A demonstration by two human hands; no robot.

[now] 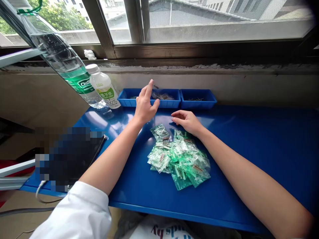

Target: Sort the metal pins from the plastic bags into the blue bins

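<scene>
My left hand [146, 104] reaches over the front edge of a long blue bin [169, 103], index finger stretched out and thumb spread to the side. Nothing shows in its grasp. Just behind the thumb, clear plastic bags with small parts [164, 96] lie in the bin, partly blurred. My right hand [188, 122] hovers above the blue table, its fingers loosely curved towards the left with a gap to the thumb and nothing visible between them. Below it lies a pile of small clear and green plastic bags [179, 156] with thin copper-coloured and silvery pieces inside.
A second blue bin [198, 103] at the right holds thin metal pieces. At the back left stand a large water bottle [62, 63] and a smaller white bottle [104, 86]. A dark pixelated object [72, 156] with a cable lies on the table's left side. Windows rise behind.
</scene>
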